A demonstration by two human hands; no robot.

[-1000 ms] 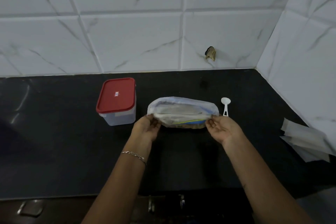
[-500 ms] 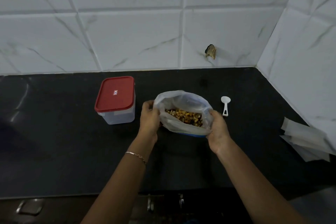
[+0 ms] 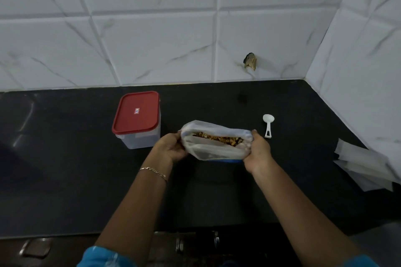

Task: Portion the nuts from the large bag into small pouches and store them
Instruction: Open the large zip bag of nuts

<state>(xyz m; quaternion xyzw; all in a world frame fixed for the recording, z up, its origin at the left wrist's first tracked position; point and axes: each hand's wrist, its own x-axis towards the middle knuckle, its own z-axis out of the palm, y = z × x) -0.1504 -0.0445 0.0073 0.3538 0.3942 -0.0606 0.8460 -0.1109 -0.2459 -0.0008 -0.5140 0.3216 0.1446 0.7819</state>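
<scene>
You've got both hands on the big bag (image 3: 217, 150), right at the middle of the desk (image 3: 65, 180). Your left hand (image 3: 171, 147) grips the bag's nine o'clock end, fingers curled into the plastic. Your right hand (image 3: 258, 154) clamps the three o'clock end, thumb up at the rim. The mouth is pulled wide and faces up, and the nuts (image 3: 219, 138) show inside as a brown and yellow strip along the opening. Whether the bag's base rests on the desk, I can't tell.

At ten o'clock from the bag stands a clear box (image 3: 136, 119) with its red lid on, near your left hand but apart from it. At two o'clock lies a white spoon (image 3: 268, 124), bowl toward the wall and handle toward you, just beside your right thumb and not touching it. Out at three o'clock, well apart, a loose pile of flat pale pouches (image 3: 364, 165) lies by the side wall.

A thin bracelet (image 3: 155, 171) sits on your left wrist. Up at one o'clock, a dark chipped spot (image 3: 250, 62) marks the white tiles (image 3: 152, 50).
</scene>
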